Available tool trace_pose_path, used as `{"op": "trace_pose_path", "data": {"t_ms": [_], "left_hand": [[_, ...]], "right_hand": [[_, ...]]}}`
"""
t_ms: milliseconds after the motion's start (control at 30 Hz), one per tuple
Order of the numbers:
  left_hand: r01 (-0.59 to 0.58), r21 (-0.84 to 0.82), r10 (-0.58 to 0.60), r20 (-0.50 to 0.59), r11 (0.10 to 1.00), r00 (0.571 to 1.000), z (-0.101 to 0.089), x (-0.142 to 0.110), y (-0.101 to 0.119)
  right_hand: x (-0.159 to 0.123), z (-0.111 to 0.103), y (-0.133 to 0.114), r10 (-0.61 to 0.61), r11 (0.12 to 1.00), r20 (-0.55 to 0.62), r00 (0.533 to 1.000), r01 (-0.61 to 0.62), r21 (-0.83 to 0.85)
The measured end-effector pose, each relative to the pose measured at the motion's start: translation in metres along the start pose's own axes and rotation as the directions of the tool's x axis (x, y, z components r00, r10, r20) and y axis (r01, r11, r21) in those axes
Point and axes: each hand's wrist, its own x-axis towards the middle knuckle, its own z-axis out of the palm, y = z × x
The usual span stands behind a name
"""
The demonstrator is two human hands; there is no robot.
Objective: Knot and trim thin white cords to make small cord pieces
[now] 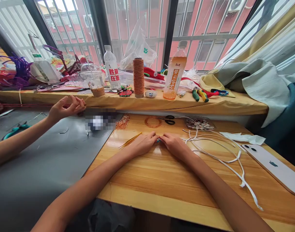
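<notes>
Over the middle of the wooden table, my left hand (146, 142) and my right hand (173, 144) meet fingertip to fingertip. Both are closed in a pinch on a small teal piece (158, 140), mostly covered by the fingers, so its kind is unclear. Thin yellow strips (131, 140) lie just left of my left hand. Beside my right hand, loose white cord (216, 156) spreads in loops across the table. Behind the hands are a coil of copper-coloured wire (153, 122) and black-handled scissors (170, 120).
A co-worker's hand (66, 108) reaches over the grey mat (53, 167). At right lie a white phone (274, 166) and tissue (244, 138); behind is a bead tray (200, 123). The sill holds a thread spool (138, 79), bottled tea (174, 75) and pliers (200, 94).
</notes>
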Motion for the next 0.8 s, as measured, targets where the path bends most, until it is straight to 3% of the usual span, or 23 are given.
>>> {"op": "trace_pose_path", "data": {"t_ms": [100, 200, 267, 367, 467, 533, 800], "left_hand": [[0.013, 0.007, -0.013, -0.008, 1.0, 1.0, 0.001, -0.001, 0.0], [0.042, 0.014, -0.041, -0.027, 0.999, 0.999, 0.002, -0.003, -0.002], [0.055, 0.006, -0.054, -0.043, 0.998, 0.998, 0.002, -0.004, -0.003], [0.058, -0.013, -0.059, -0.063, 0.998, 0.996, 0.001, -0.004, -0.003], [0.074, -0.023, -0.076, -0.093, 0.997, 0.993, 0.004, -0.003, -0.003], [0.102, -0.026, -0.104, -0.114, 0.994, 0.988, 0.006, -0.002, -0.004], [0.179, 0.029, -0.165, -0.266, 0.983, 0.95, 0.006, 0.0, -0.007]], "right_hand": [[0.001, 0.004, -0.001, 0.02, 0.993, -0.042, 0.999, -0.014, 0.118], [0.003, 0.007, -0.005, 0.093, 0.929, -0.099, 0.991, -0.051, 0.367], [0.006, 0.007, -0.007, 0.193, 0.817, -0.079, 0.978, -0.116, 0.564], [0.009, 0.007, -0.006, 0.314, 0.573, 0.073, 0.947, -0.251, 0.78], [0.01, 0.006, -0.003, 0.349, 0.37, 0.201, 0.915, -0.332, 0.868], [0.01, 0.005, -0.003, 0.376, 0.288, 0.228, 0.898, -0.347, 0.893], [0.009, 0.007, -0.003, 0.476, 0.258, 0.162, 0.864, -0.313, 0.914]]}}
